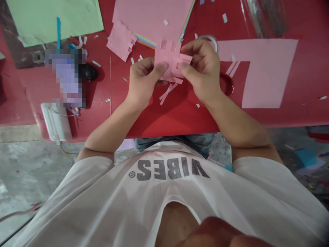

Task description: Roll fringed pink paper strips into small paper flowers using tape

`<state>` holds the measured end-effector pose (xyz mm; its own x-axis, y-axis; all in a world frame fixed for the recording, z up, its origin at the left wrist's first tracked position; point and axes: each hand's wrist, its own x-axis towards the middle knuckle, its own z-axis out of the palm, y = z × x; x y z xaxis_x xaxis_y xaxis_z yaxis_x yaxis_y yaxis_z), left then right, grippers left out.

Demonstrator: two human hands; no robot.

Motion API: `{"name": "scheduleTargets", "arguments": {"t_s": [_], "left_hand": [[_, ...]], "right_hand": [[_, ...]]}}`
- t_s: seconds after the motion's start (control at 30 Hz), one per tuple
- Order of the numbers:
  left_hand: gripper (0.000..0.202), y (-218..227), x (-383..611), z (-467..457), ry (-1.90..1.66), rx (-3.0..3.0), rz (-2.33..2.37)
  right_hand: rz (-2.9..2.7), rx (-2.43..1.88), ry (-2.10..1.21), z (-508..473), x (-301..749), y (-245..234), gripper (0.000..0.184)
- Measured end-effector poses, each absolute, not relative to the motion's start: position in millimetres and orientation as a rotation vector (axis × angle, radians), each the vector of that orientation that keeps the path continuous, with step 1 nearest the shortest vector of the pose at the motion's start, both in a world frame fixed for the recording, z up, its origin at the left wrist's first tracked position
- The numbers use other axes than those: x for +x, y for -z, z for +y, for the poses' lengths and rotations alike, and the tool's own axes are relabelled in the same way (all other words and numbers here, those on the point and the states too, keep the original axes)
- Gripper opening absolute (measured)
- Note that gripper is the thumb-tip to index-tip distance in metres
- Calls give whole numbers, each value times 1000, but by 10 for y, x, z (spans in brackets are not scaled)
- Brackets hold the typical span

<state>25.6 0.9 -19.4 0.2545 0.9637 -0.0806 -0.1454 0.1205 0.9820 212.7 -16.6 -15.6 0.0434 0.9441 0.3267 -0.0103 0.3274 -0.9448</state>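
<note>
Between both hands, above the red table, is a small pink paper piece [168, 56] with tabs standing out along its edges. My left hand [145, 77] pinches its left side, thumb on top and fingers beneath. My right hand [204, 68] grips a tab at the right edge between thumb and fingers. Just below the piece lie crossed thin pink paper strips [167, 93]. A similar pink paper piece with cut, folded edges [121, 40] rests on the table up and to the left.
A stack of coloured paper [151, 17] lies at the back, a green sheet [56, 17] at the back left. Tape rolls [226, 84] and a cut pink sheet [267, 75] are on the right. A white power bank [56, 121] sits near the front left edge. Paper scraps are scattered about.
</note>
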Motion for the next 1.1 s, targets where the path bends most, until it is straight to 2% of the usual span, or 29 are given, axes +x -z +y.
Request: {"name": "scheduleTargets", "arguments": {"t_s": [0.13,0.27,0.43,0.6,0.7,0.83,0.9,1.1], "left_hand": [[34,194,259,-6,-1015,1019,919],[27,137,287,-73,-1003,963,904],[35,71,310,-93,-969,1037,820],[23,3,300,-81,-1035,1107,768],[27,53,290,-58,-1059,1118,788],[36,130,311,-21,-1123,1068,821],[38,138,329,-15,-1128,1038,836],[40,94,357,-57,-1135,964,857]], "right_hand": [[-1325,-1029,-984,-169,2124,186,62],[-1327,-1048,-934,-161,2133,157,60],[-1346,-1062,-881,-145,2134,153,61],[-1386,-1038,-1018,-196,2135,75,65],[-1376,-1087,-1113,-236,2135,9,64],[-1338,-1026,-1206,-218,2125,58,72],[-1329,-989,-1266,-188,2110,130,68],[-1300,-980,-1263,-205,2080,142,40]]}}
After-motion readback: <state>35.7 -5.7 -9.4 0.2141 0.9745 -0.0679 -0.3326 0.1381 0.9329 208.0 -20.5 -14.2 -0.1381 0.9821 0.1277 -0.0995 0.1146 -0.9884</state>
